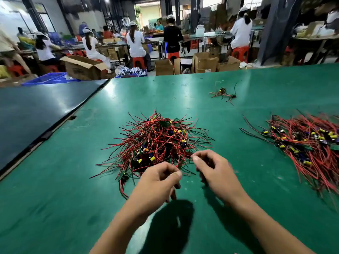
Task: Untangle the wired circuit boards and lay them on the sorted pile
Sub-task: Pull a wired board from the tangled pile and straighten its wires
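Just beside the tangled pile (156, 143), both the left hand (159, 178) and the right hand (214, 169) pinch thin wires

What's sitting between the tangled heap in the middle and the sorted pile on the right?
Nothing: in the head view, only bare green table separates the tangled heap from the sorted pile.
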`<action>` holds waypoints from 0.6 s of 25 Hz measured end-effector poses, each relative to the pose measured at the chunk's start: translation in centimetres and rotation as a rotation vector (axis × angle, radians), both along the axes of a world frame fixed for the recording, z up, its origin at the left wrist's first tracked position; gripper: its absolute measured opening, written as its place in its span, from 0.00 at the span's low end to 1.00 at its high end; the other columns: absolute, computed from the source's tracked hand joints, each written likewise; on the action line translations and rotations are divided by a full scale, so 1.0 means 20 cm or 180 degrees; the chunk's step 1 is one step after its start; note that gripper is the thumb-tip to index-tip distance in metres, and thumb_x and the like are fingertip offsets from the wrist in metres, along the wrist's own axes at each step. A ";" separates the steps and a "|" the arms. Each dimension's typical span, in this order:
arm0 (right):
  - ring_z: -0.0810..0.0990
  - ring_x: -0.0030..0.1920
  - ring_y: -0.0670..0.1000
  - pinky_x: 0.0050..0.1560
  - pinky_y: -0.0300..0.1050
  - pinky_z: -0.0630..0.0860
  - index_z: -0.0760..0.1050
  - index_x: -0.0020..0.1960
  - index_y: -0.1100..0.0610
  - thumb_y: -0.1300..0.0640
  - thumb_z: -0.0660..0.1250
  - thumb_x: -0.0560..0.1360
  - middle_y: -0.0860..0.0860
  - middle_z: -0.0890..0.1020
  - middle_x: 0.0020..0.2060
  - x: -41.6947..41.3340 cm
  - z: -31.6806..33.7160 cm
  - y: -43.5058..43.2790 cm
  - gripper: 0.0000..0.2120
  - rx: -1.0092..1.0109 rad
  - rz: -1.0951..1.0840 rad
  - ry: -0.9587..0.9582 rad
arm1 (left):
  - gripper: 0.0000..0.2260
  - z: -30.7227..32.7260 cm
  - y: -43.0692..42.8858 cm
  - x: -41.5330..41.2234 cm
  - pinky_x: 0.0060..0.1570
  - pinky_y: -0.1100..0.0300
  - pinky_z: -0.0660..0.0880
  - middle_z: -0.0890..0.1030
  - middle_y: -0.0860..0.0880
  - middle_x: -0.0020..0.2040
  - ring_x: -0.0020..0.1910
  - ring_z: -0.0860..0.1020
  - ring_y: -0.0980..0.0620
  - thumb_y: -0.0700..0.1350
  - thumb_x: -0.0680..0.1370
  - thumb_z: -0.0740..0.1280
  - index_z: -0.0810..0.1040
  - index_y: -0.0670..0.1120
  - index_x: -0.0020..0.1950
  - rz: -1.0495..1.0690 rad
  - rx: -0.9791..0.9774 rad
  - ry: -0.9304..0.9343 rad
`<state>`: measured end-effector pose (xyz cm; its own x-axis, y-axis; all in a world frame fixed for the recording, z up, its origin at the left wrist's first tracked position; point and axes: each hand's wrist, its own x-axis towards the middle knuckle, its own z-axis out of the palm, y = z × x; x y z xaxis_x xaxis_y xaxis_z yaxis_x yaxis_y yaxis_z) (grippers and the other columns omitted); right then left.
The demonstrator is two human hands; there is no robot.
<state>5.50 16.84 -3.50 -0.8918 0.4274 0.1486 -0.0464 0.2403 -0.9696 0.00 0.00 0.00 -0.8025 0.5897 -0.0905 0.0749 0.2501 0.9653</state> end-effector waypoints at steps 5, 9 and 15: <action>0.77 0.34 0.40 0.39 0.34 0.71 0.78 0.57 0.48 0.49 0.72 0.75 0.45 0.80 0.33 -0.43 -0.12 0.10 0.11 0.0255 -0.1093 -0.0060 | 0.04 -0.18 0.35 -0.20 0.37 0.56 0.76 0.82 0.50 0.35 0.33 0.78 0.52 0.41 0.77 0.68 0.80 0.49 0.45 0.1097 0.0114 0.0837; 0.80 0.36 0.44 0.44 0.45 0.78 0.80 0.60 0.47 0.40 0.72 0.72 0.46 0.81 0.31 -0.54 -0.22 0.17 0.20 0.0590 -0.0957 -0.0416 | 0.06 -0.30 0.43 -0.29 0.37 0.74 0.70 0.82 0.56 0.34 0.36 0.80 0.62 0.37 0.75 0.69 0.80 0.48 0.42 0.1424 0.0382 0.1148; 0.77 0.32 0.45 0.30 0.37 0.73 0.83 0.46 0.51 0.52 0.75 0.74 0.44 0.83 0.35 -0.50 -0.21 0.23 0.04 -0.0517 -0.0874 -0.0079 | 0.07 -0.36 0.43 -0.31 0.38 0.76 0.69 0.81 0.61 0.34 0.37 0.79 0.65 0.38 0.74 0.71 0.81 0.50 0.42 0.1198 0.0380 0.1473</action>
